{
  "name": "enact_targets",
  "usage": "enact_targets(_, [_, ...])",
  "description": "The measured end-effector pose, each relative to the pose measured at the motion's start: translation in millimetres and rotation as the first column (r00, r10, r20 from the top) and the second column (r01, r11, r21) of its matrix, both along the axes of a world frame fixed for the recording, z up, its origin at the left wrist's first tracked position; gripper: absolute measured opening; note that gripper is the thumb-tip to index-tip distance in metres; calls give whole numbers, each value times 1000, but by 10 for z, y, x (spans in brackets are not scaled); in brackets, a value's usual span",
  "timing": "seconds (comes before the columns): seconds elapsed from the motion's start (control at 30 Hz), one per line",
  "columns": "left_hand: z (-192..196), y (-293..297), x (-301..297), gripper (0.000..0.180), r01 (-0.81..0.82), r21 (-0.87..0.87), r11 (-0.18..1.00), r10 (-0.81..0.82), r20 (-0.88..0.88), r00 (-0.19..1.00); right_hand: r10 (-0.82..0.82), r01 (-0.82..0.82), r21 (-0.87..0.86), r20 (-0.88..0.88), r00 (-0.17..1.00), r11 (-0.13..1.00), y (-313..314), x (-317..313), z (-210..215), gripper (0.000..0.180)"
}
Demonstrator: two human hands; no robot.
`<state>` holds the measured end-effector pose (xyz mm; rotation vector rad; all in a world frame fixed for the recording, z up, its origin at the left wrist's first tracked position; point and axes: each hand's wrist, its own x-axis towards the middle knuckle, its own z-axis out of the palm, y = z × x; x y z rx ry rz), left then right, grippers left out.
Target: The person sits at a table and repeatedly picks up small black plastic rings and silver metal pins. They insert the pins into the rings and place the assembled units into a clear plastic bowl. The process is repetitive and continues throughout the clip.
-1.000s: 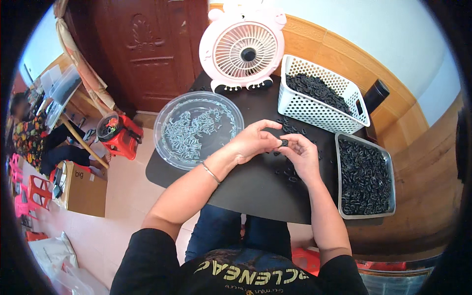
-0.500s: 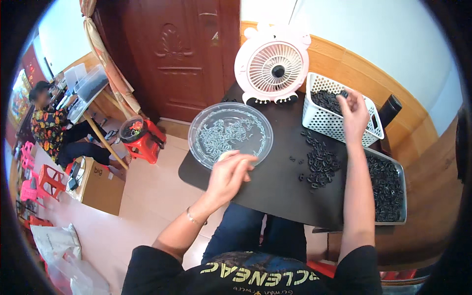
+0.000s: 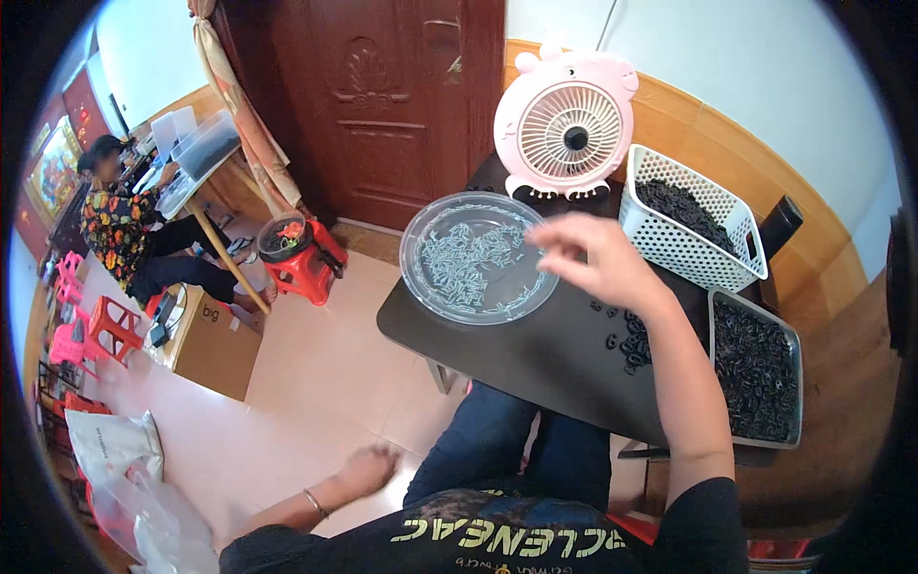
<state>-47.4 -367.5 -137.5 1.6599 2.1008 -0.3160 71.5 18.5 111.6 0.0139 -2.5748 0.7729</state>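
Note:
My right hand (image 3: 591, 256) hangs over the right rim of a round clear tub (image 3: 413, 279). Its fingers are loosely bent and apart, and I see nothing between them. In the tub lie many small pale, slim pieces (image 3: 457, 273). Low beside my left thigh is my left hand (image 3: 368, 469), away from the table, its fingers smeared by motion. Partly behind my right forearm sits a loose pile of small black ring-like pieces (image 3: 635, 346) on the dark table (image 3: 497, 359). More black pieces (image 3: 684, 212) fill part of a white perforated basket (image 3: 660, 234).
A pink animal-shaped fan (image 3: 574, 134) stands behind the tub. At the right, a metal tray (image 3: 796, 383) holds black pieces, and a dark cylinder (image 3: 781, 225) stands by the basket. Another person (image 3: 120, 220) sits far left, past a red stool (image 3: 308, 273) and a cardboard box (image 3: 215, 344).
My right hand has come from the basket leftward to the tub; the black piece it held no longer shows. My left hand has dropped from the tub down beside my thigh. The view has shifted slightly.

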Motion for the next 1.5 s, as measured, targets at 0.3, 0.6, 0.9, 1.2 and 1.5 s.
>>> enact_targets(0.3, [-998,-955,298,37,-307,-514,801,523,351,777,-367,369,-231,53,929,900,-59,807,-510,16])
enact_targets(0.6, [-1033,-813,157,40,-388,-398,831,541,419,729,-556,500,-427,-7,831,753,-24,1237,-717,13])
enact_targets(0.9, [-1066,-805,122,44,-394,-405,825,553,433,712,-402,393,-307,36,915,867,2,762,-613,15])
enact_targets(1.2, [-1185,-930,84,48,-334,-474,815,544,425,724,-211,211,19,9,977,977,285,-136,-765,18])
enact_targets(1.5, [-1072,-637,-193,52,133,-297,946,25,475,880,-126,-27,-776,-136,983,630,34,-914,-467,28])
